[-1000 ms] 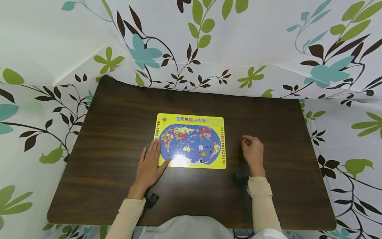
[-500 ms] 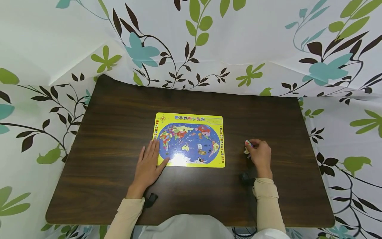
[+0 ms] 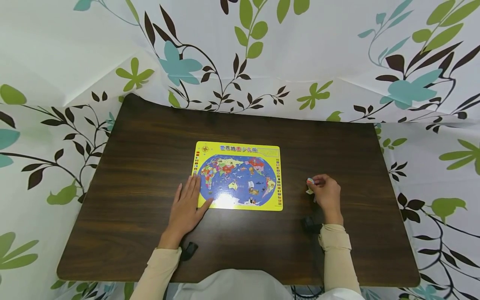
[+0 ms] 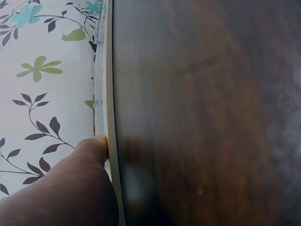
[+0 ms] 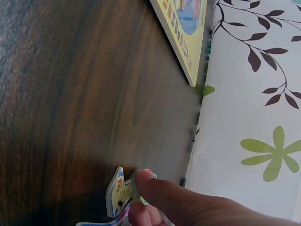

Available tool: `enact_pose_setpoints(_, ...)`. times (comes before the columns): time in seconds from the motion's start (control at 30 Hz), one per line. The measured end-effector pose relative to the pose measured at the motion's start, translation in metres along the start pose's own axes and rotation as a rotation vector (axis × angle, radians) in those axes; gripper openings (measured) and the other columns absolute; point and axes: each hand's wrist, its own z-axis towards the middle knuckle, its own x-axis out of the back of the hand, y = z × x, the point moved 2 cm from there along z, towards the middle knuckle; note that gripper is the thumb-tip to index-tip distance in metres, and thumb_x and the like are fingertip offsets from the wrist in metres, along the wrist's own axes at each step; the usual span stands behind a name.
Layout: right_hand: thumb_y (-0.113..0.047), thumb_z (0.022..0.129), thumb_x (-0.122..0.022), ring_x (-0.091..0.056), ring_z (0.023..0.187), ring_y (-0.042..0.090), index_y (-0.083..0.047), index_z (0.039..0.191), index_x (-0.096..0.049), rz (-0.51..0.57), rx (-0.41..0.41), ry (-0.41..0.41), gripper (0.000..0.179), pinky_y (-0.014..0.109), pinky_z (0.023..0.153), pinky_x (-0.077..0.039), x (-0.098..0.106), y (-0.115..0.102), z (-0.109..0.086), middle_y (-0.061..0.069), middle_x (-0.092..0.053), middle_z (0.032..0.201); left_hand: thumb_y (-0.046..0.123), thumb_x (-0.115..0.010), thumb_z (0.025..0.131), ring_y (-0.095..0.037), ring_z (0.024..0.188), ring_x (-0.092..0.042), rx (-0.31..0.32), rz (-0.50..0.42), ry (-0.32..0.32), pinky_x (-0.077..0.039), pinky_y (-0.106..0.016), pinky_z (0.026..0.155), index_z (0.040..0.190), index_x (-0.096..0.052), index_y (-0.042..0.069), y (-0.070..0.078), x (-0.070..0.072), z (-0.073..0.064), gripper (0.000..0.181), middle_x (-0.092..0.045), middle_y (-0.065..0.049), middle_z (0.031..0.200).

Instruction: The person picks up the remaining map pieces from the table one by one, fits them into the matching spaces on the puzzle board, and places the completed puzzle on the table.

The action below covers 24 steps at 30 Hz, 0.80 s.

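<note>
A yellow-bordered world map puzzle board (image 3: 277,202) lies flat on the table, its blue oval map facing up. My left hand (image 3: 185,206) rests with straight fingers on the board's lower left edge; in the left wrist view only part of this hand (image 4: 77,181) shows, at the edge of the board. To the right of the board, my right hand (image 3: 327,196) pinches small colourful puzzle pieces (image 3: 309,181) between thumb and fingers. Close up in the right wrist view, one yellow and blue puzzle piece (image 5: 117,194) sticks out beside the thumb. The fingers partly hide the others.
The dark wooden table (image 3: 150,137) extends around the board on all sides. A white curtain with leaf and flower prints (image 3: 337,50) hangs behind the table and at its sides. Small black devices sit at both wrists, the left one (image 3: 189,251) near the table's front.
My right hand has shifted slightly right and towards me since one second ago, and the puzzle pieces in its fingers have come into view. My left hand stays on the board.
</note>
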Motion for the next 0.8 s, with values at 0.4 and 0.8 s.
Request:
enact_pose_setpoints(0.4, -0.01, 0.093, -0.078, -0.062, 0.07, 0.007, 0.003, 0.103, -0.07, -0.044, 0.002, 0.01, 0.018, 0.017, 0.051, -0.048, -0.002, -0.004, -0.001, 0.02, -0.074, 0.096, 0.055, -0.052, 0.103, -0.027, 0.16, -0.004, 0.002, 0.003, -0.008, 0.005, -0.049, 0.128, 0.166, -0.011, 0.007, -0.001, -0.001, 0.001, 0.09, -0.009, -0.012, 0.173)
enact_pose_setpoints(0.8, -0.015, 0.094, -0.078, -0.075, 0.083, 0.021, 0.005, 0.107, -0.072, 0.173, 0.093, -0.101, 0.025, 0.016, 0.07, -0.057, -0.02, -0.055, -0.009, 0.021, -0.075, 0.099, 0.054, -0.053, 0.103, -0.028, 0.16, -0.005, 0.001, -0.002, 0.004, 0.004, -0.05, 0.128, 0.166, -0.012, 0.006, -0.001, -0.001, 0.0, 0.089, -0.011, -0.012, 0.173)
